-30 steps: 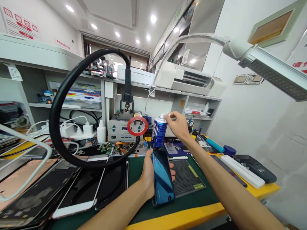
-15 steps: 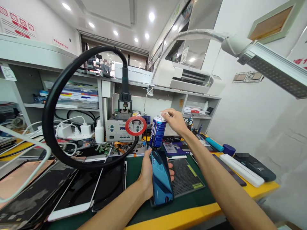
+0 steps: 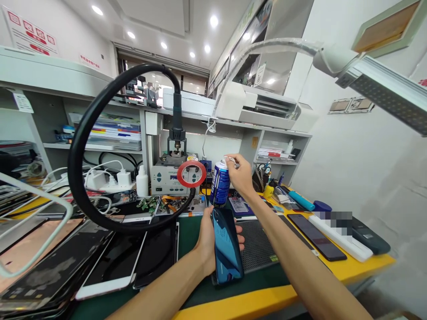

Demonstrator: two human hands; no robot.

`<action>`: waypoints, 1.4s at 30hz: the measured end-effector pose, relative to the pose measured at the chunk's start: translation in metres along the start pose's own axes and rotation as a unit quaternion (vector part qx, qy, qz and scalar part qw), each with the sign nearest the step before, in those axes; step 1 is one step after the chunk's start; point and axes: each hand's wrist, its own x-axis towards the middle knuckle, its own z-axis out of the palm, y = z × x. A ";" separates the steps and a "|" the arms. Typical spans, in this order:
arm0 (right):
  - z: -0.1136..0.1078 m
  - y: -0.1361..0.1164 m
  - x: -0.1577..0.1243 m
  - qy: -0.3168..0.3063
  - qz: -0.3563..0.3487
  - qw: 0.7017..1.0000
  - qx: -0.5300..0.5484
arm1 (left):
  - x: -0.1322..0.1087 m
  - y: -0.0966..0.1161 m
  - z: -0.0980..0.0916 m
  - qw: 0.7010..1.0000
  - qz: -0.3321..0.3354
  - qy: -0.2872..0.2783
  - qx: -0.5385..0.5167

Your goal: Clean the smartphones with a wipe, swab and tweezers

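Note:
My left hand (image 3: 206,249) holds a smartphone (image 3: 228,249) from beneath, its glossy blue side facing up and my fingertips showing past its right edge. Just beyond the phone's far end is a blue aerosol can (image 3: 220,184) with a white top, nearly upright. The fingers of my right hand (image 3: 240,171) are closed at the can's white top. Whether the can's base rests on the bench cannot be made out behind the phone.
A black hose (image 3: 75,146) loops over the left side, before a rework station (image 3: 167,178) and a red ring (image 3: 180,173). Tablets and screen parts (image 3: 110,262) lie at left. A perforated mat (image 3: 256,244) lies right of the phone, and another phone (image 3: 316,238) beyond it.
The view has shifted slightly, so most things sit a little further right. My right fingers have curled in more at the can's top. The phone stays in my left hand.

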 end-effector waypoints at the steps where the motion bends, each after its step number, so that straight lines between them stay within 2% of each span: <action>1: 0.001 -0.002 0.000 0.000 -0.005 1.000 -0.018 | -0.001 0.000 0.001 1.000 0.001 -0.003 0.001; 5: -0.001 -0.013 0.004 -0.034 -0.021 0.992 -0.124 | -0.003 0.000 0.003 1.000 -0.003 0.000 0.010; 8: -0.006 -0.022 0.012 -0.063 0.003 0.985 -0.159 | -0.003 0.000 0.003 1.000 0.000 0.007 0.015; 13: -0.015 -0.027 0.027 -0.143 0.006 0.986 -0.081 | -0.003 0.000 0.002 1.000 -0.007 0.000 0.015; 18: -0.021 -0.015 0.038 -0.194 0.030 0.981 0.005 | -0.005 0.001 0.005 1.000 -0.006 0.000 0.005; 23: -0.018 -0.009 0.029 -0.179 0.030 0.983 -0.005 | -0.006 0.002 0.008 1.000 -0.011 0.002 -0.013; 29: -0.014 -0.013 0.012 -0.083 -0.025 0.993 -0.075 | -0.007 0.002 0.009 1.000 -0.012 -0.003 -0.014; 31: -0.017 -0.011 0.010 -0.065 0.006 0.997 -0.031 | -0.008 0.002 0.009 1.000 -0.014 -0.003 -0.017; 35: -0.028 -0.004 0.007 -0.050 0.128 0.987 0.081 | -0.010 0.003 0.010 1.000 -0.025 0.010 -0.012; 40: -0.046 0.007 -0.001 -0.083 0.196 0.973 0.092 | -0.008 0.001 0.008 1.000 -0.011 0.009 0.008; 42: -0.054 0.013 -0.007 -0.109 0.220 0.966 0.074 | -0.007 0.001 0.008 0.999 -0.012 0.030 0.020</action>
